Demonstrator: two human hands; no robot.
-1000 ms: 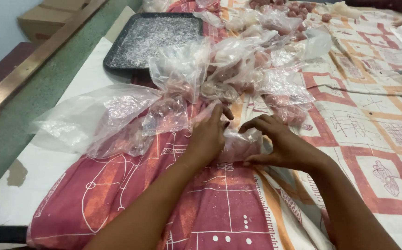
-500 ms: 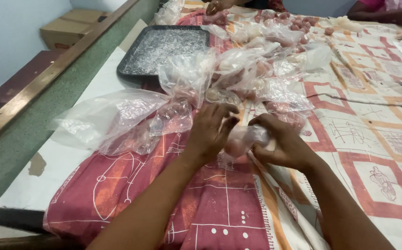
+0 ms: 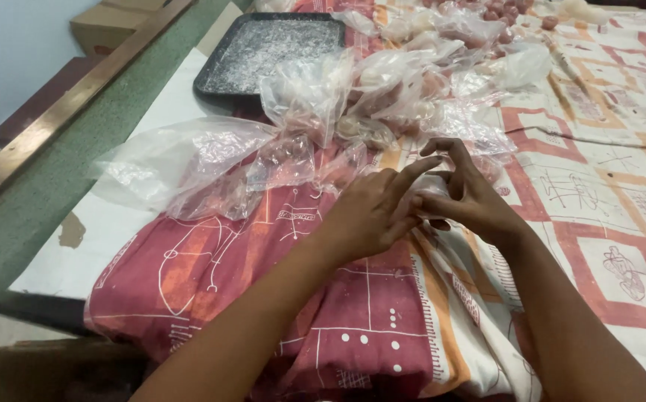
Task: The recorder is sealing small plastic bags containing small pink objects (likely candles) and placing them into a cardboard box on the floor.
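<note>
A small clear plastic bag [image 3: 428,186] is pinched between both hands near the middle of the bench [image 3: 189,82], over a red and white patterned cloth [image 3: 263,275]. The bag is mostly hidden by the fingers; only a pale, crumpled, glossy bit is seen, so its long axis and the way it points cannot be told. The left hand [image 3: 367,216] is closed on it from the left, forefinger stretched toward the right. The grip of the right hand [image 3: 464,197] is narrow, thumb and fingertips closed on the same bag, the other fingers arched above. Just beyond, a heap of filled clear bags [image 3: 382,89] is spread, and a dark tray [image 3: 222,63] lies farther back.
</note>
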